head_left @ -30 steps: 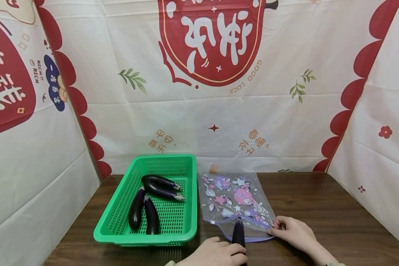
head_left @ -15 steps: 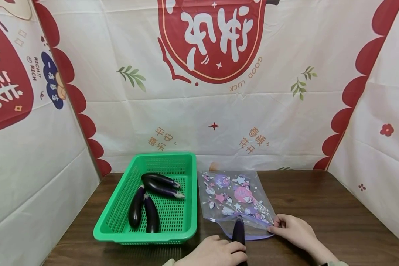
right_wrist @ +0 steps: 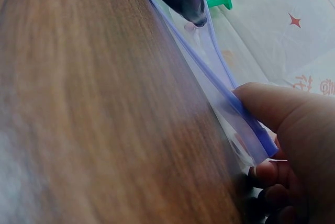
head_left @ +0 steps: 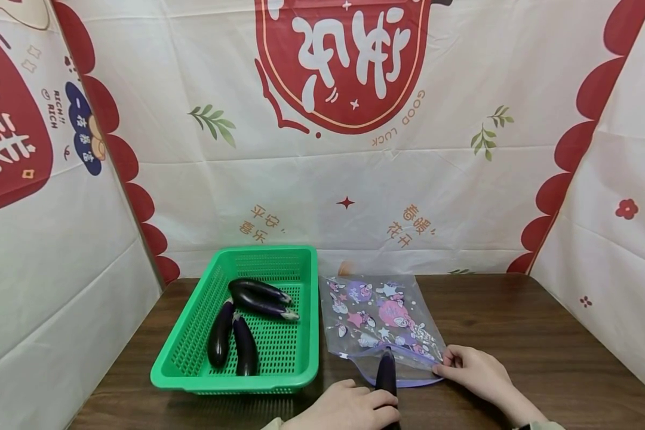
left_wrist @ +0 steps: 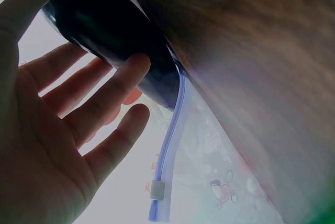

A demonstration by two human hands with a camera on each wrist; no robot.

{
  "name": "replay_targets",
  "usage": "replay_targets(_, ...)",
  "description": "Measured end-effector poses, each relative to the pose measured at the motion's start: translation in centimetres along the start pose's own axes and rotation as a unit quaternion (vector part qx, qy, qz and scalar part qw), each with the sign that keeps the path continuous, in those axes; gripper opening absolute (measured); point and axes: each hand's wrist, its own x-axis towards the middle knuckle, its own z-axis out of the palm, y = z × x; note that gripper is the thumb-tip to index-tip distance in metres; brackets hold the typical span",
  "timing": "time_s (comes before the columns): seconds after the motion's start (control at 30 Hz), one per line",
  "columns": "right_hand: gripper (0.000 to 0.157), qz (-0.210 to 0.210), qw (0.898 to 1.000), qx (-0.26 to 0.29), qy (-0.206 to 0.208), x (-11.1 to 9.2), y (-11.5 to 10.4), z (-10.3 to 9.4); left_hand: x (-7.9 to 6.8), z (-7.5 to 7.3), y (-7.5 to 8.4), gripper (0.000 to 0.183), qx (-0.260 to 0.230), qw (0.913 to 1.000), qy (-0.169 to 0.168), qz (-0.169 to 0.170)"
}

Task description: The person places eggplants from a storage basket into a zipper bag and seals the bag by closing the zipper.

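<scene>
My left hand (head_left: 349, 408) grips a dark purple eggplant (head_left: 386, 376) near the table's front edge. The eggplant's far tip lies at the parted mouth of a clear zip bag (head_left: 378, 316) printed with pink, purple and white figures. At the bag's right mouth corner, my right hand (head_left: 478, 377) pinches the purple zip edge. In the left wrist view, thumb and fingers spread around the eggplant (left_wrist: 110, 35), and a white slider (left_wrist: 157, 190) sits on the zip strip. The right wrist view shows the eggplant tip (right_wrist: 193, 12) between the two purple strips.
A green plastic basket (head_left: 161, 379) stands left of the bag, with several eggplants (head_left: 246, 346) lying in it. The dark wood table (head_left: 494, 316) reaches back to a printed white cloth (head_left: 236, 191), which also hangs at both sides.
The view has tilted slightly, so the whole scene sits a little higher. Both hands, the eggplant and the bag keep nearly the same places relative to one another.
</scene>
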Motion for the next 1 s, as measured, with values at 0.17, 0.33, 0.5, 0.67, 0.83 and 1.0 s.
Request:
replay_targets(0.17, 0.036, 0.005, 1.0, 0.006, -0.005, 0.05, 0.01, 0.01, 0.04, -0.02, -0.03, 0.033, 0.008, 0.9999, 0.007, 0.003)
replay_targets(0.33, 0.036, 0.009, 1.0, 0.009, -0.009, 0.07, -0.02, 0.02, 0.0, 0.06, -0.08, 0.034, 0.012, 0.9998, 0.014, 0.0)
replay_targets(0.5, 0.036, 0.008, 1.0, 0.011, -0.009, 0.01, -0.09, -0.05, -0.05, 0.06, -0.05, 0.034, 0.023, 0.9995, 0.022, -0.005)
replay_targets(0.67, 0.036, 0.007, 1.0, 0.009, -0.008, 0.01, -0.15, -0.09, -0.1, -0.03, -0.08, 0.033, 0.022, 0.9994, 0.026, -0.01)
replay_targets(0.83, 0.036, 0.01, 1.0, 0.009, -0.01, 0.03, -0.12, -0.06, -0.17, 0.01, -0.12, 0.031, 0.011, 0.9992, 0.035, -0.013)
replay_targets(1.0, 0.035, 0.005, 1.0, 0.005, -0.005, -0.01, 0.03, 0.02, -0.15, 0.09, -0.11, 0.03, -0.002, 0.999, 0.04, -0.016)
